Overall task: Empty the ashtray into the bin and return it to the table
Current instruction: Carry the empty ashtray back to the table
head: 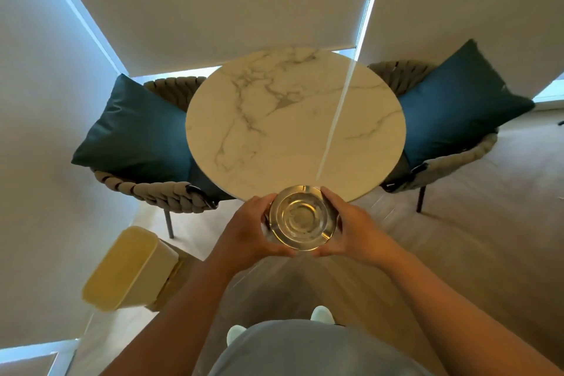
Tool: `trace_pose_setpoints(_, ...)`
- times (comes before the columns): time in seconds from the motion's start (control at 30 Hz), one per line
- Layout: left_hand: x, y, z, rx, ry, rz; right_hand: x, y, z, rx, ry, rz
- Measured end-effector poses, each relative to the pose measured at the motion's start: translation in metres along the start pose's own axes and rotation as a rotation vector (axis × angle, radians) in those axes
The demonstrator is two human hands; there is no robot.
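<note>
ashtray (pixel 302 218): glass, held level in the air at the near edge of the table (pixel 293 119), bowl looks clear
grip: left hand (pixel 250 230) and right hand (pixel 346 227) cup its opposite sides
progress: seems emptied; setting it down is left
bin (pixel 129 267): lidded, on the floor to the left
obstacles: none; tabletop bare, chair (pixel 152 162) either side

Both hands, left hand (pixel 248 230) and right hand (pixel 351 229), hold ashtray (pixel 302 218) at table (pixel 293 119) edge

Head cam, looks steeply down at table (pixel 295 119), close.
</note>
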State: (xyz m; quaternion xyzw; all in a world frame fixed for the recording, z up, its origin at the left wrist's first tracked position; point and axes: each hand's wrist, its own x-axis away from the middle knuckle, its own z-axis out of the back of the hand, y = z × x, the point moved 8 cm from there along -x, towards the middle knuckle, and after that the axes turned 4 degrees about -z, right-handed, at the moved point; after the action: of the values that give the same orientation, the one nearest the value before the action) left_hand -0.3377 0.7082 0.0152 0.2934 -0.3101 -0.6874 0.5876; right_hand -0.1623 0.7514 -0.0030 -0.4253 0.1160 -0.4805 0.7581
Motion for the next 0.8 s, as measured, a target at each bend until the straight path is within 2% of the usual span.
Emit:
trace_pose_setpoints(0.4, -0.027, 0.016, -0.039, -0.051, -0.017, 0.057, -0.002, 0.047, 0.032, 0.040, -0.040, -0.001)
trace_pose_setpoints(0.63, -0.063, -0.003, -0.036, -0.067, -0.031, 0.077, -0.038, 0.053, 0.043, -0.024, -0.057, 0.016)
trace_pose_setpoints(0.8, -0.114, -0.029, -0.022, -0.049, -0.019, 0.076, -0.098, 0.060, 0.053, -0.007, -0.063, -0.002)
